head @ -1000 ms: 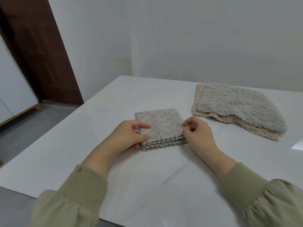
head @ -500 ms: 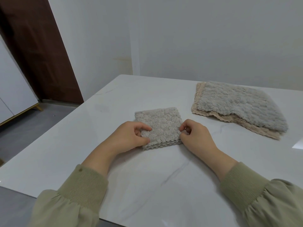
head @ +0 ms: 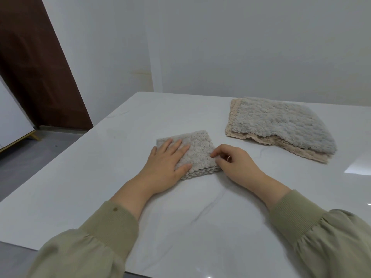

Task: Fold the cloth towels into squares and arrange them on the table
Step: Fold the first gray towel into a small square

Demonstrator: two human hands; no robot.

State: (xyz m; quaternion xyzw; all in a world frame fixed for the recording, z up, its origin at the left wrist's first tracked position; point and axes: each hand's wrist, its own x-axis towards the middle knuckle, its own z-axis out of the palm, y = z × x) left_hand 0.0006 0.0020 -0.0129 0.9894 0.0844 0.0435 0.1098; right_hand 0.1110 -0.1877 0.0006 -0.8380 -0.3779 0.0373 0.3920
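Note:
A small grey fluffy towel [head: 197,149], folded into a layered square, lies in the middle of the white marble table [head: 100,177]. My left hand [head: 166,163] rests flat on its left half, fingers spread, pressing it down. My right hand [head: 234,163] sits at the towel's right edge, thumb and fingers pinched on that edge. At the back right lies a stack of larger towels: a grey-blue one [head: 281,125] on top of a beige one [head: 239,135] whose scalloped edge shows below it.
The table's left edge drops to a grey floor [head: 30,153]. A dark brown door [head: 34,63] and a white cabinet [head: 12,121] stand at the left. White walls rise behind the table. A bright reflection [head: 359,167] lies on the tabletop at the far right.
My left hand has let go of the towel's left edge and now lies flat on top of it. The right hand stays pinched on the right edge. The towel has turned slightly.

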